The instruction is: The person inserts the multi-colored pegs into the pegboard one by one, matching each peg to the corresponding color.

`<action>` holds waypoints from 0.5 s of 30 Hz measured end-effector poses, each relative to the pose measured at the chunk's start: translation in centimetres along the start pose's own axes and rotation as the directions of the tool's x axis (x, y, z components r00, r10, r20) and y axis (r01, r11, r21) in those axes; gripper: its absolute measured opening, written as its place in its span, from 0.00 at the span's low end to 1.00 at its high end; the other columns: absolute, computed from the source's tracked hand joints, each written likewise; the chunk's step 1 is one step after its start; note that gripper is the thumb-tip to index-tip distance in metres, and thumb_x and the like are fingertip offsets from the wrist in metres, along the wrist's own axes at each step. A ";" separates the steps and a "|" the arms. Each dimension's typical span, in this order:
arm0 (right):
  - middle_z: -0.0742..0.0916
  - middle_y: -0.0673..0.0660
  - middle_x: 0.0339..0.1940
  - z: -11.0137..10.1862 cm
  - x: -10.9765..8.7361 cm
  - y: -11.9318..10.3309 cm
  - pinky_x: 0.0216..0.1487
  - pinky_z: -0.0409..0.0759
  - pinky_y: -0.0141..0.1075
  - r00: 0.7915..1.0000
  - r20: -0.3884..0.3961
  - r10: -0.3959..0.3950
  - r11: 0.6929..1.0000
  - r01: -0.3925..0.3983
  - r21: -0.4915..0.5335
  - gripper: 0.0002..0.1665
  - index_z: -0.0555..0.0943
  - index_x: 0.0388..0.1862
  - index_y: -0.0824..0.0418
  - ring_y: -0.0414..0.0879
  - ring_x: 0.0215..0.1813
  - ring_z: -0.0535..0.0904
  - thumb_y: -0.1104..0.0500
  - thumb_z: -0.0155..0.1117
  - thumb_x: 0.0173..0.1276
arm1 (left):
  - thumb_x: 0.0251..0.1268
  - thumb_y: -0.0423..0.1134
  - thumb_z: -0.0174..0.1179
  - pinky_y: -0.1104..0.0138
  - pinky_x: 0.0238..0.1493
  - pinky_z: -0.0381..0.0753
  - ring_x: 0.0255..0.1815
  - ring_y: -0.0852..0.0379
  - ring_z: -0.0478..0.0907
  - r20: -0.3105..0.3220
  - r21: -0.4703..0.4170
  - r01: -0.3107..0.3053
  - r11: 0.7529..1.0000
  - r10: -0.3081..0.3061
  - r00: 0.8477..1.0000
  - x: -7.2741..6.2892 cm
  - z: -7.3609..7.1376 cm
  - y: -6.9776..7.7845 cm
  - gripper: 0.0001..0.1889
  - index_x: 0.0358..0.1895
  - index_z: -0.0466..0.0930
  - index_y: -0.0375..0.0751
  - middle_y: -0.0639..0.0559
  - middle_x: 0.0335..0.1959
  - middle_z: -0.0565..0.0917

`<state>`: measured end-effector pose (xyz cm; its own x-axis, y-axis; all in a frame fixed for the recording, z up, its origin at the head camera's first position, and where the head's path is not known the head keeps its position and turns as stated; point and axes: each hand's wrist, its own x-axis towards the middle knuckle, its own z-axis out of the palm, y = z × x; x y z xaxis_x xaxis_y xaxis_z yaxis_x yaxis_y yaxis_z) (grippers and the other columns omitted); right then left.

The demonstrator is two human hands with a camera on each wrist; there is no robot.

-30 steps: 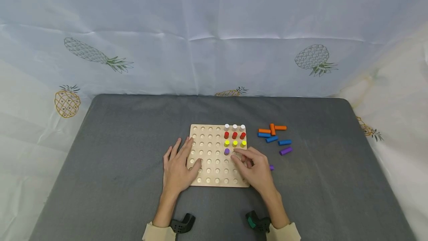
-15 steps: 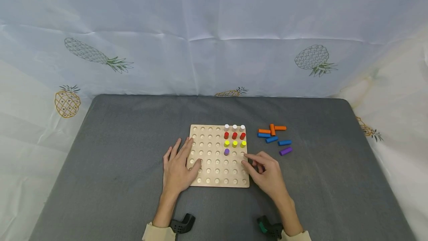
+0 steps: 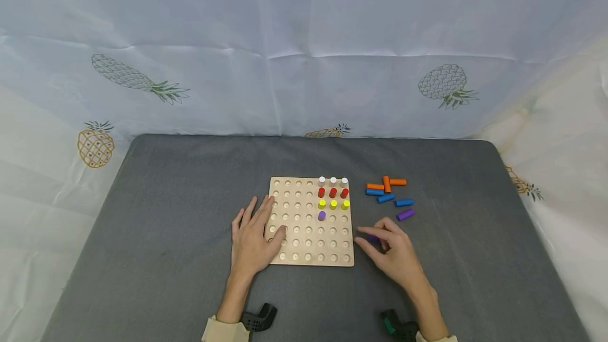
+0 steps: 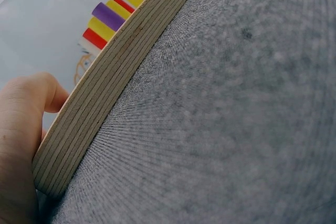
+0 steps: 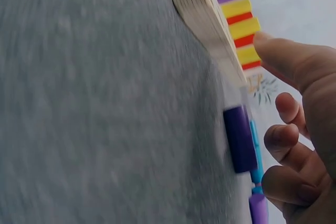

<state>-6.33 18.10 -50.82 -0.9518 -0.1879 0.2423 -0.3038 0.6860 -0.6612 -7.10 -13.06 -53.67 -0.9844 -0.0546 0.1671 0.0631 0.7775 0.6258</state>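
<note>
The right hand (image 3: 398,254) is just right of the board (image 3: 302,249), thumb and forefinger parted by a narrow gap at the tips. Below its fingers, partly hidden, a purple peg (image 5: 240,140) lies on the desk (image 3: 190,199) near the board's right edge. Another peg (image 3: 405,215) lies farther right. The left hand (image 3: 254,244) rests on the board's left edge, fingers extended.

Grey table (image 3: 190,199), pegboard (image 3: 302,236) flat on it.
Right of pegboard, toward its far end: three orange pegs (image 3: 387,184), three blue pegs (image 3: 404,202). Right of its middle: one purple peg (image 3: 405,215). Second purple peg (image 5: 241,140) nearer its right edge, mostly hidden in head view.
</note>
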 end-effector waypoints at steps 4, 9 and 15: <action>0.71 0.46 0.31 -0.7 -0.2 0.7 0.25 0.62 0.23 1.000 0.018 -0.007 0.999 0.008 -0.047 0.16 0.93 0.42 0.54 0.33 0.27 0.62 0.63 0.83 0.52 | 0.61 0.50 0.63 0.43 0.80 0.49 0.82 0.44 0.61 0.002 -0.002 0.000 1.000 0.000 1.000 0.0 0.0 0.0 0.38 0.77 0.68 0.50 0.50 0.76 0.73; 0.70 0.45 0.35 -1.3 -0.4 1.3 0.25 0.63 0.24 1.000 0.027 0.006 0.997 -0.003 -0.082 0.17 0.93 0.41 0.54 0.33 0.28 0.62 0.62 0.84 0.50 | 0.61 0.50 0.63 0.43 0.80 0.49 0.82 0.44 0.61 0.002 0.004 -0.003 1.000 0.003 1.000 0.0 0.0 0.0 0.38 0.77 0.68 0.50 0.51 0.76 0.73; 0.71 0.46 0.37 -1.7 -0.5 1.6 0.24 0.62 0.24 0.999 0.035 0.032 0.996 -0.029 -0.085 0.18 0.93 0.42 0.53 0.33 0.27 0.62 0.63 0.84 0.50 | 0.61 0.50 0.63 0.43 0.79 0.49 0.82 0.44 0.61 0.002 0.007 -0.004 1.000 0.004 1.000 0.0 -0.1 0.0 0.38 0.77 0.68 0.51 0.51 0.76 0.73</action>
<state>-6.27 20.51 -50.80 -0.9619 -0.1905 0.1963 -0.2717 0.7483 -0.6052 -7.06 -13.10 -53.63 -0.9845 -0.0499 0.1679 0.0661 0.7818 0.6200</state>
